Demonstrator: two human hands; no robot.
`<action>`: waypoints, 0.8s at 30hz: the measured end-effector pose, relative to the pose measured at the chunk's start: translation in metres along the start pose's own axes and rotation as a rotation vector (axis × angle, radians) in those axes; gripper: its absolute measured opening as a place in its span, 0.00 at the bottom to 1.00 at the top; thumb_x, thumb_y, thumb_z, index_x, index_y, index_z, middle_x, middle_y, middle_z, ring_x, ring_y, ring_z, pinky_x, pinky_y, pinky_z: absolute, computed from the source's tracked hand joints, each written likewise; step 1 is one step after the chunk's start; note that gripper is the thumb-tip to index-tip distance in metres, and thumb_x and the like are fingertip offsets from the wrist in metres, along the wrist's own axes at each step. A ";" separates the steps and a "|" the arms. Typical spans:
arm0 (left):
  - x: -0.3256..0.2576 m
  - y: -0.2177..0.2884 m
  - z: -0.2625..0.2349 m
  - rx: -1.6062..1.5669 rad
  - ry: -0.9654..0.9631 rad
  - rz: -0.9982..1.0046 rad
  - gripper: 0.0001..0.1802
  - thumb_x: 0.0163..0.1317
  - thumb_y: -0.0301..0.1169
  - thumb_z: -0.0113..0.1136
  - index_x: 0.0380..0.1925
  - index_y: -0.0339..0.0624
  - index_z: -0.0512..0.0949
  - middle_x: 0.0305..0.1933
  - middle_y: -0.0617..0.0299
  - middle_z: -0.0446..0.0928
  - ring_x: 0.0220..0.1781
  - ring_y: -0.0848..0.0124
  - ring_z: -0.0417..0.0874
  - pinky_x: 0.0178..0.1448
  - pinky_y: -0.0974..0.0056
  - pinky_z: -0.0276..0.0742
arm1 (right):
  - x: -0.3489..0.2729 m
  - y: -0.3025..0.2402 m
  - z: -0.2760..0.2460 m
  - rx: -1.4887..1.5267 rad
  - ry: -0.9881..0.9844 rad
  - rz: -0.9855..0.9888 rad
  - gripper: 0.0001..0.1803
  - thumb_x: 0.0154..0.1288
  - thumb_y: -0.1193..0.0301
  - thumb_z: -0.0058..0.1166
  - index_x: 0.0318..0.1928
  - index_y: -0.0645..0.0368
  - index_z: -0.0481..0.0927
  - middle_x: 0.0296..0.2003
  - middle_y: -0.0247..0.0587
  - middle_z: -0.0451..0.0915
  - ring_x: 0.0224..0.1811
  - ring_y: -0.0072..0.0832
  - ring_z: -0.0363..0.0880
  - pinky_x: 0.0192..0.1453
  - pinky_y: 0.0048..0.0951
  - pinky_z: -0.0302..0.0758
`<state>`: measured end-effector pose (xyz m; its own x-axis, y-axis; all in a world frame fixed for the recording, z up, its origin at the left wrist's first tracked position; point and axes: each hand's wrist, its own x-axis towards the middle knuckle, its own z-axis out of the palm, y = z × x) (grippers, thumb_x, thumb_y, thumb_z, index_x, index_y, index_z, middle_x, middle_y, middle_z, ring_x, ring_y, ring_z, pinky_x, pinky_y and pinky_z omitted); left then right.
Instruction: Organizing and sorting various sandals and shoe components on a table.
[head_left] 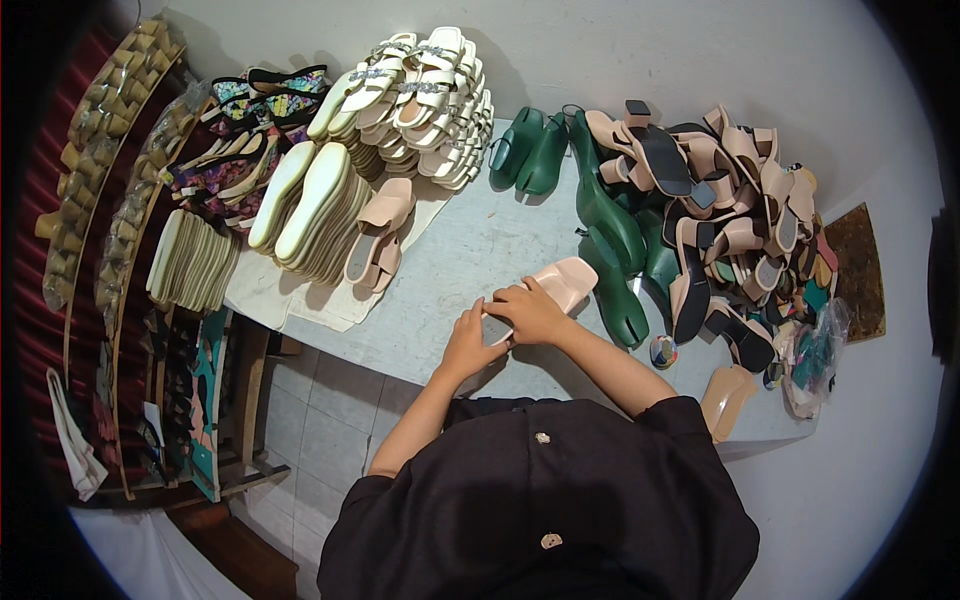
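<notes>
A pale pink slide sandal [566,284] is held over the near edge of the table, its broad strap toward the far right. My left hand [468,341] grips its heel end, thumb and fingers on either side. Across the middle of the sandal lies my right hand [530,312], fingers curled over its edge. Part of the insole shows between my hands; the underside is hidden. Just right of the strap rests a green shoe last [614,290]. A finished-looking pair of pink slides [381,220] stands to the left, one sandal behind the other.
Stacked cream soles [325,205] and a pile of white sandals [425,90] fill the back left. More green lasts [541,155] stand at the back. Pink heeled sandals [735,190] are heaped at right, beside a clear plastic bag [822,345]. Racks of wrapped heels [85,170] line the left.
</notes>
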<state>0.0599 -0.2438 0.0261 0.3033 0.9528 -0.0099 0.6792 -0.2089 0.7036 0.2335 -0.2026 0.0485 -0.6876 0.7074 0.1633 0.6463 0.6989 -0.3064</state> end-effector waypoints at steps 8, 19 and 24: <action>0.003 -0.014 0.000 -0.049 -0.113 -0.102 0.46 0.49 0.51 0.61 0.61 0.32 0.55 0.55 0.43 0.65 0.56 0.51 0.67 0.59 0.58 0.62 | -0.007 0.012 -0.026 0.020 0.008 0.106 0.36 0.39 0.66 0.62 0.56 0.47 0.69 0.54 0.49 0.67 0.56 0.40 0.68 0.62 0.47 0.56; -0.009 -0.017 0.005 -1.060 0.067 -0.755 0.46 0.53 0.52 0.58 0.62 0.33 0.51 0.60 0.50 0.62 0.65 0.60 0.57 0.61 0.51 0.53 | -0.061 0.067 0.003 0.660 0.512 0.886 0.35 0.47 0.71 0.52 0.59 0.63 0.60 0.56 0.60 0.62 0.59 0.48 0.61 0.63 0.36 0.58; -0.002 -0.008 -0.002 -0.841 -0.018 -0.722 0.58 0.45 0.50 0.66 0.63 0.24 0.43 0.61 0.35 0.57 0.67 0.52 0.55 0.63 0.47 0.54 | -0.057 0.030 0.015 1.204 0.751 1.042 0.43 0.51 0.65 0.56 0.64 0.55 0.48 0.58 0.50 0.59 0.60 0.39 0.60 0.60 0.31 0.58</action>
<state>0.0523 -0.2438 0.0217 0.0329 0.7856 -0.6178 0.0322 0.6170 0.7863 0.2869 -0.2235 0.0158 0.3265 0.9021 -0.2822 -0.1419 -0.2484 -0.9582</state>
